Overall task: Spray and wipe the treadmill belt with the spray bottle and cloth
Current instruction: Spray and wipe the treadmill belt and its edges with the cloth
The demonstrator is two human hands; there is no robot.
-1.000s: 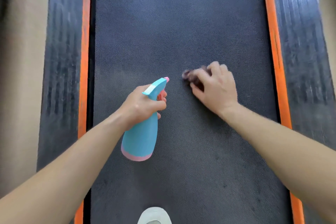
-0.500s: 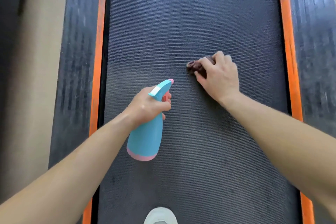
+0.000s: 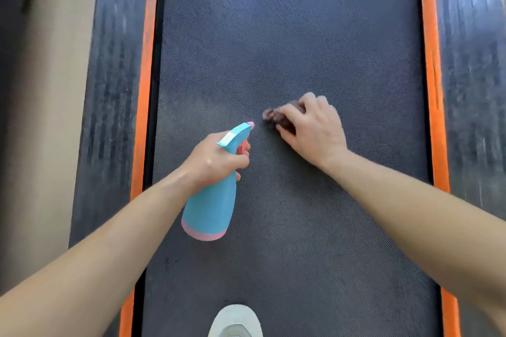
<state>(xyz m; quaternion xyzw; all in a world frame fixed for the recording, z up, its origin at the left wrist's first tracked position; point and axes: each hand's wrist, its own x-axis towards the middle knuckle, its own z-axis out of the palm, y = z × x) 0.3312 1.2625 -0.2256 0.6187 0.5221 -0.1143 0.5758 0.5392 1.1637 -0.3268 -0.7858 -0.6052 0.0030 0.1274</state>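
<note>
Cloth (image 3: 271,115) slides back closer to the bottle (image 3: 209,208) nozzle now, right hand (image 3: 312,128) curled over it on the belt (image 3: 273,35). Left hand (image 3: 216,159) wraps the bottle neck, finger on trigger. Risk imo: spraying now soaks that hand, since the nozzle points right at it.

Orange strips (image 3: 144,76) edge dark side rails (image 3: 112,90), with beige floor (image 3: 54,131) left and a pale shoe toe (image 3: 235,320) at bottom.
</note>
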